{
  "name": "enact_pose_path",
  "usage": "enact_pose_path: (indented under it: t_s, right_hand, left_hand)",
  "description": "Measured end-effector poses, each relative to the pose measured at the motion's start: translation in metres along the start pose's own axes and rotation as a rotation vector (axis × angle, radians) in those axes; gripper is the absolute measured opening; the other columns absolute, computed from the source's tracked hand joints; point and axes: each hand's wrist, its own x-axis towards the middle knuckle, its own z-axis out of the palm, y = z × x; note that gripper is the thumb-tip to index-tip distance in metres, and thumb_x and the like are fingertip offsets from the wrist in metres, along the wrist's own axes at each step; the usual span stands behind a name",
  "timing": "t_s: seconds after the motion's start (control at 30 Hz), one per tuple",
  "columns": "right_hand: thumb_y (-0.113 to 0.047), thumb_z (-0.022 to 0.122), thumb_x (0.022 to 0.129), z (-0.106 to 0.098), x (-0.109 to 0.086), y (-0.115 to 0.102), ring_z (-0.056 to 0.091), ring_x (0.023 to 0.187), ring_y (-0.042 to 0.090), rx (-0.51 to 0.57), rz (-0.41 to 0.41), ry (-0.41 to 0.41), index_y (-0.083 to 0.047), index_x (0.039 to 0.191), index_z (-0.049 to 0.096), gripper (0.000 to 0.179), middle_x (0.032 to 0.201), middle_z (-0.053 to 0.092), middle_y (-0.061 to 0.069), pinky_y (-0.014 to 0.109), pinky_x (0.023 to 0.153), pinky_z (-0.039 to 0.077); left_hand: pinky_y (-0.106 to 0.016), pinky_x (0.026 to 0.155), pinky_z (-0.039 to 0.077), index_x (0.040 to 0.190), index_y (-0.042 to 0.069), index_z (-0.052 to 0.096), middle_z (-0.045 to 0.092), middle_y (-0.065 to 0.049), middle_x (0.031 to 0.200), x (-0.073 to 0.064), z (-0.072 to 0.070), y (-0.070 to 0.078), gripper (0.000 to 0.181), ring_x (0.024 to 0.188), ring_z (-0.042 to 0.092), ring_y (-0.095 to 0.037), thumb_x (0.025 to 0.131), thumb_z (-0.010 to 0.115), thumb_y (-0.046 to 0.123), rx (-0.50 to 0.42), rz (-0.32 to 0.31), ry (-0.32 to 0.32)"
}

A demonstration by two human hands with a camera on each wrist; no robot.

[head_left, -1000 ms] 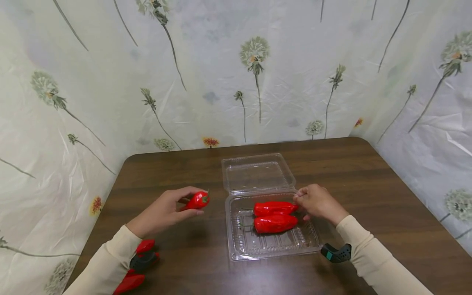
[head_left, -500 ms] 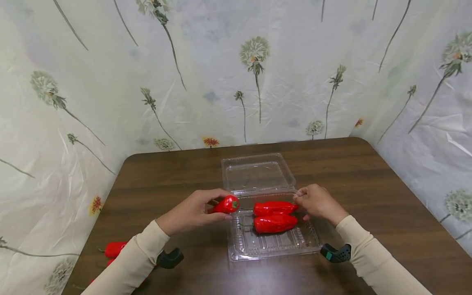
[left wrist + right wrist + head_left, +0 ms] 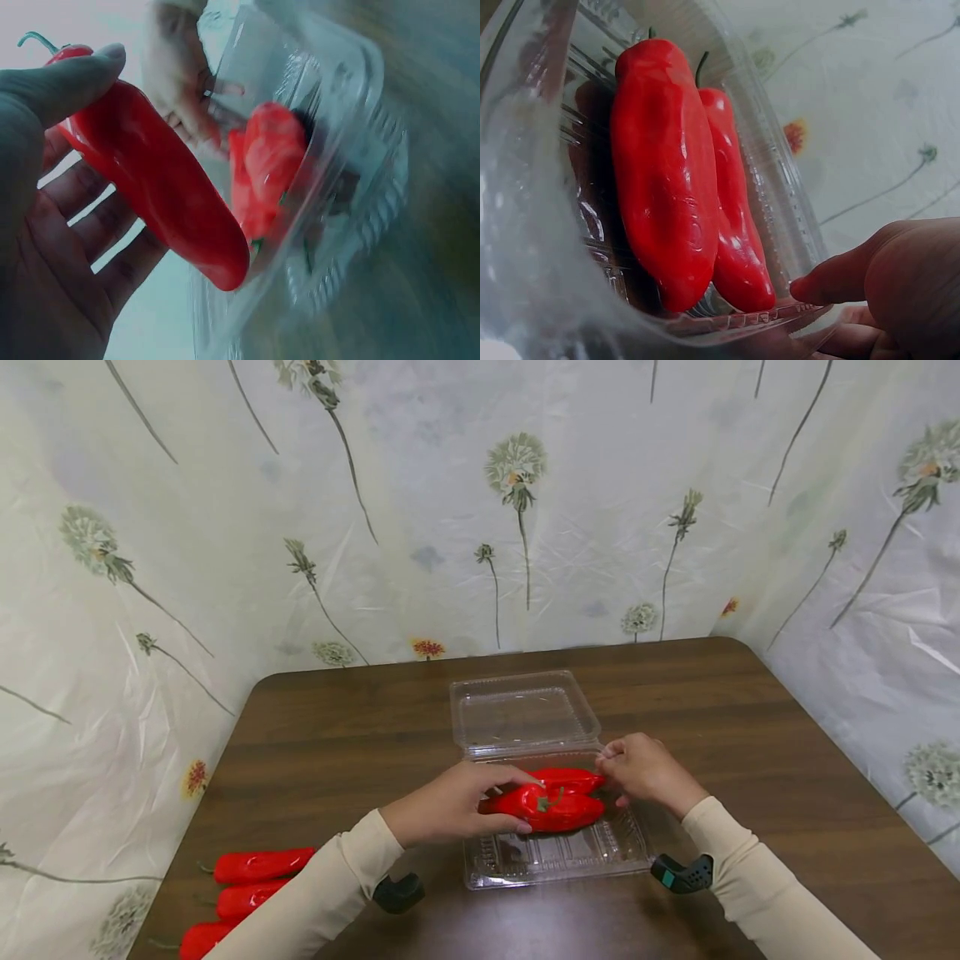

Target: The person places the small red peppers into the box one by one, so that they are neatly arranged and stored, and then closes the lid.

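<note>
My left hand (image 3: pixel 461 802) holds a glossy red pepper (image 3: pixel 157 180) between thumb and fingers, over the left part of a clear plastic clamshell container (image 3: pixel 555 868). Two more red peppers lie side by side in its base; the right wrist view has the larger pepper (image 3: pixel 581 812) in front and the slimmer pepper (image 3: pixel 735 202) behind. In the head view the held pepper overlaps both. My right hand (image 3: pixel 648 768) pinches the container's rim at the far right corner, thumb on top and fingers beneath.
The container's lid (image 3: pixel 525 714) lies folded back towards the far side. Several red peppers (image 3: pixel 262 864) rest in a group at the near left of the brown wooden table (image 3: pixel 750 760), partly behind my left sleeve. A flower-patterned sheet (image 3: pixel 420 527) rises behind the table's far edge.
My left hand has carried the pepper rightward from beside the container to over its base. The right hand stays at the rim. The peppers at near left have come into fuller view.
</note>
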Motion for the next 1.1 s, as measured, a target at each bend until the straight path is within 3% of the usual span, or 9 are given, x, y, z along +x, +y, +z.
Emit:
enact_pose_path:
  t_s: [0.23, 0.33, 0.57, 0.87, 1.1]
  right_hand:
    - [-0.012, 0.064, 0.098, 0.0, 0.0, 0.0, 0.065, 0.056, 0.017, 0.005, 0.009, -0.007, 0.0, 0.101, 0.07, 0.014, 0.085, 0.067, 0.01, 0.033, 0.057, 0.058]
    - [-0.012, 0.063, 0.098, 0.0, 0.0, 0.0, 0.065, 0.056, 0.017, 0.006, 0.011, -0.007, -0.001, 0.1, 0.07, 0.014, 0.085, 0.067, 0.01, 0.033, 0.057, 0.058]
    - [-0.012, 0.063, 0.098, -0.001, 0.0, 0.0, 0.065, 0.056, 0.017, 0.01, 0.016, -0.013, -0.001, 0.1, 0.07, 0.014, 0.085, 0.068, 0.01, 0.033, 0.057, 0.058]
    - [-0.012, 0.062, 0.098, -0.001, -0.001, -0.002, 0.067, 0.06, 0.018, 0.022, 0.018, -0.019, 0.001, 0.104, 0.07, 0.016, 0.089, 0.071, 0.011, 0.033, 0.057, 0.058]
    - [-0.012, 0.062, 0.098, -0.002, 0.0, -0.002, 0.066, 0.056, 0.016, 0.007, 0.009, -0.016, 0.0, 0.103, 0.07, 0.016, 0.087, 0.069, 0.011, 0.032, 0.056, 0.058]
  left_hand:
    - [-0.014, 0.08, 0.047, 0.129, 0.025, 0.065, 0.068, 0.012, 0.118, 0.02, 0.022, 0.008, 0.043, 0.094, 0.059, 0.0, 0.09, 0.077, 0.039, 0.32, 0.008, -0.052]
    - [-0.015, 0.074, 0.047, 0.128, 0.026, 0.066, 0.069, 0.013, 0.113, 0.027, 0.031, 0.011, 0.043, 0.088, 0.06, -0.001, 0.089, 0.078, 0.038, 0.397, -0.013, -0.078]
    - [-0.018, 0.066, 0.047, 0.123, 0.03, 0.067, 0.068, 0.018, 0.108, 0.037, 0.05, 0.015, 0.04, 0.086, 0.059, 0.001, 0.087, 0.078, 0.043, 0.514, -0.077, -0.1]
    - [-0.023, 0.059, 0.045, 0.117, 0.027, 0.067, 0.066, 0.017, 0.092, 0.041, 0.067, 0.018, 0.037, 0.071, 0.055, -0.003, 0.086, 0.078, 0.046, 0.63, -0.104, -0.097]
    - [-0.026, 0.054, 0.045, 0.109, 0.027, 0.065, 0.067, 0.016, 0.088, 0.045, 0.074, 0.02, 0.033, 0.072, 0.059, -0.004, 0.085, 0.078, 0.047, 0.722, -0.117, -0.097]
